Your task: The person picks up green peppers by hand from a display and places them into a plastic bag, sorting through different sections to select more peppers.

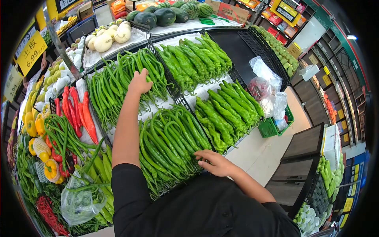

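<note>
Fingers (144, 73) curled, pinch unclear, my left hand (139, 83) met slim green peppers (114, 81); right hand (216, 163), spread, by nearer black tray's (182, 101) right edge!

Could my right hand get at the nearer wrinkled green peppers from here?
Probably yes: your right hand is close beside them, and nothing seems to cover the nearer wrinkled green peppers from above.

Slender chillies (110, 93): mid-green throughout. Broad peppers (193, 63): brighter green. Long pointed peppers (89, 120): solid red. Bell peppers (50, 169): yellow. Foam nets (41, 146): whitish, mesh-patterned. Round melons (103, 42): plain cream. Watermelons (165, 17): some dark, near-black green; others striped in light and dark green. Price card (31, 53): yellow, black characters. Tray (225, 37): black. Basket (268, 128): green. Shirt (181, 209): plain black.
</note>
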Demonstrator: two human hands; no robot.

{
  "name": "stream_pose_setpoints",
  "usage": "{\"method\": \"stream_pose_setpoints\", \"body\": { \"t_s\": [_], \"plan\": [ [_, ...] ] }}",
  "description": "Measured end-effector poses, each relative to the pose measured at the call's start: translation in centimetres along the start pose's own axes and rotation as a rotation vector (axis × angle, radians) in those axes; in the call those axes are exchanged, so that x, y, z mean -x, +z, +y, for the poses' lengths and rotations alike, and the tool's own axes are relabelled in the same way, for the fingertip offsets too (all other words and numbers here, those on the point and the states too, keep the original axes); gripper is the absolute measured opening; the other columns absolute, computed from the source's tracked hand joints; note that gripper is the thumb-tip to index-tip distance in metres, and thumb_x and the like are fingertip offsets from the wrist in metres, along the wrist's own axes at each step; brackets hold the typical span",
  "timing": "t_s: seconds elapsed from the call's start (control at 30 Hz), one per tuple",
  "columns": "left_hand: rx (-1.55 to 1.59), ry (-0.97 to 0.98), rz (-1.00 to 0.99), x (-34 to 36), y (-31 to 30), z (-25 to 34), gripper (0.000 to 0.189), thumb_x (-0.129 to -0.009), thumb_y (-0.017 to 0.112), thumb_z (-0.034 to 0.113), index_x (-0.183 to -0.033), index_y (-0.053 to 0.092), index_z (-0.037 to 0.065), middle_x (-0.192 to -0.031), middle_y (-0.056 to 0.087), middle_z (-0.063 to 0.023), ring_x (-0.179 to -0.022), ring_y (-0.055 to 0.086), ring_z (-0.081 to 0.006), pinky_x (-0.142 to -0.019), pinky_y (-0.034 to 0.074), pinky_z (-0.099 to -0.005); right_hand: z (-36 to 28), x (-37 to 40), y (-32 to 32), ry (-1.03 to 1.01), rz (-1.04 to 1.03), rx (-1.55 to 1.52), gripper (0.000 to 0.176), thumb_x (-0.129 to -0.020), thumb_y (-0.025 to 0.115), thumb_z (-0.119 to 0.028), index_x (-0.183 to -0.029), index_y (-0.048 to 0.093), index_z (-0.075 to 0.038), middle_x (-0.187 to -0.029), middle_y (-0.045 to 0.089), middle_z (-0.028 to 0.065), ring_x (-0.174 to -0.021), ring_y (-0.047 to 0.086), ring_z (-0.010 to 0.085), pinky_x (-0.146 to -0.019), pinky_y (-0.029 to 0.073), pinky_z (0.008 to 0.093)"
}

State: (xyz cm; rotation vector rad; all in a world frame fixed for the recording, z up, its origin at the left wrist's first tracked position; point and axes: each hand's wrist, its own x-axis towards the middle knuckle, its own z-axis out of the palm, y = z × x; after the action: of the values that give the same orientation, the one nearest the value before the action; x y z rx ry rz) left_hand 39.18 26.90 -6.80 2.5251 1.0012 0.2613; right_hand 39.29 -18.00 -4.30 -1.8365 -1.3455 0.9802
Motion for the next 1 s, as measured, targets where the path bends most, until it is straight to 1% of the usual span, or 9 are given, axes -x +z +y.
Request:
{"method": "stream_pose_setpoints", "body": {
  "t_s": [0.13, 0.23, 0.33, 0.43, 0.53, 0.73, 0.83, 0.93, 1.0],
  "plan": [
    [-0.064, 0.024, -0.101, 0.5, -0.3, 0.1, 0.046, -0.082, 0.075, 0.026, -0.120, 0.050, 0.020, -0.126, 0.044, -0.0151, -0.107, 0.060, -0.0367, -0.084, 0.052, -0.0490, 0.1, -0.1, 0.0, 0.002, -0.032, 0.010, 0.040, -0.099, 0.056, -0.016, -0.135, 0.051, 0.000, -0.116, 0.061, 0.0153, -0.100, 0.061, 0.0263, -0.089, 0.049, 0.0372],
    [-0.097, 0.021, -0.056, 1.3, -0.6, 0.9, 0.045, -0.081, 0.076, 0.026, -0.119, 0.053, 0.020, -0.123, 0.045, -0.0145, -0.108, 0.059, -0.0350, -0.084, 0.053, -0.0482, 0.3, -0.2, 0.0, -0.008, -0.045, 0.013, 0.039, -0.099, 0.056, -0.017, -0.135, 0.051, 0.000, -0.116, 0.061, 0.0158, -0.100, 0.061, 0.0266, -0.090, 0.049, 0.0374],
    [-0.146, 0.071, -0.003, 1.6, -0.6, 0.7, 0.042, -0.084, 0.076, 0.027, -0.120, 0.056, 0.020, -0.121, 0.047, -0.0134, -0.109, 0.059, -0.0338, -0.084, 0.054, -0.0474, 0.5, -0.1, 0.0, -0.027, -0.051, 0.023, 0.039, -0.099, 0.055, -0.017, -0.134, 0.052, 0.000, -0.116, 0.061, 0.0163, -0.101, 0.062, 0.0274, -0.090, 0.049, 0.0376],
    [-0.174, 0.085, 0.064, 2.1, -0.7, 0.7, 0.038, -0.086, 0.074, 0.027, -0.120, 0.058, 0.019, -0.119, 0.049, -0.0119, -0.108, 0.059, -0.0329, -0.084, 0.054, -0.0470, 0.6, -0.1, 0.1, -0.029, -0.060, 0.018, 0.039, -0.099, 0.055, -0.017, -0.134, 0.052, 0.000, -0.116, 0.061, 0.0167, -0.102, 0.062, 0.0284, -0.090, 0.049, 0.0377],
    [-0.166, 0.081, 0.079, 2.3, -0.9, 0.7, 0.037, -0.087, 0.073, 0.026, -0.120, 0.060, 0.018, -0.117, 0.052, -0.0110, -0.107, 0.059, -0.0320, -0.084, 0.054, -0.0472, 0.9, -0.1, 0.3, -0.022, -0.080, 0.023, 0.038, -0.100, 0.055, -0.018, -0.134, 0.052, 0.000, -0.114, 0.061, 0.0168, -0.103, 0.061, 0.0293, -0.090, 0.049, 0.0380],
    [-0.154, 0.110, 0.119, 2.4, -0.3, 0.3, 0.035, -0.087, 0.073, 0.025, -0.118, 0.060, 0.017, -0.114, 0.053, -0.0112, -0.108, 0.060, -0.0315, -0.083, 0.055, -0.0464, 0.9, 0.0, 0.4, -0.027, -0.099, 0.041, 0.038, -0.100, 0.054, -0.020, -0.133, 0.053, 0.000, -0.113, 0.061, 0.0167, -0.104, 0.061, 0.0300, -0.090, 0.049, 0.0385],
    [-0.087, 0.125, 0.187, 2.8, -0.2, 0.0, 0.033, -0.085, 0.072, 0.025, -0.113, 0.060, 0.015, -0.110, 0.057, -0.0135, -0.102, 0.061, -0.0333, -0.083, 0.051, -0.0459, 1.2, 0.1, 0.6, -0.041, -0.107, 0.037, 0.038, -0.100, 0.054, -0.020, -0.133, 0.053, 0.000, -0.114, 0.061, 0.0167, -0.104, 0.061, 0.0301, -0.091, 0.049, 0.0386],
    [-0.035, 0.125, 0.199, 3.6, -2.0, -0.4, 0.034, -0.088, 0.069, 0.028, -0.118, 0.060, 0.017, -0.116, 0.057, -0.0137, -0.104, 0.062, -0.0334, -0.085, 0.052, -0.0468, 1.4, 0.4, 0.5, -0.070, -0.115, 0.018, 0.038, -0.100, 0.054, -0.020, -0.133, 0.053, 0.000, -0.114, 0.061, 0.0166, -0.104, 0.061, 0.0298, -0.091, 0.049, 0.0386],
    [-0.021, 0.144, 0.242, 4.5, -4.4, -0.9, 0.032, -0.088, 0.067, 0.029, -0.115, 0.062, 0.013, -0.113, 0.061, -0.0159, -0.103, 0.062, -0.0345, -0.086, 0.051, -0.0464, 1.6, 0.7, 0.5, -0.112, -0.111, 0.008, 0.038, -0.100, 0.054, -0.020, -0.132, 0.053, 0.000, -0.112, 0.062, 0.0166, -0.103, 0.061, 0.0305, -0.090, 0.049, 0.0388]
  ]
}}
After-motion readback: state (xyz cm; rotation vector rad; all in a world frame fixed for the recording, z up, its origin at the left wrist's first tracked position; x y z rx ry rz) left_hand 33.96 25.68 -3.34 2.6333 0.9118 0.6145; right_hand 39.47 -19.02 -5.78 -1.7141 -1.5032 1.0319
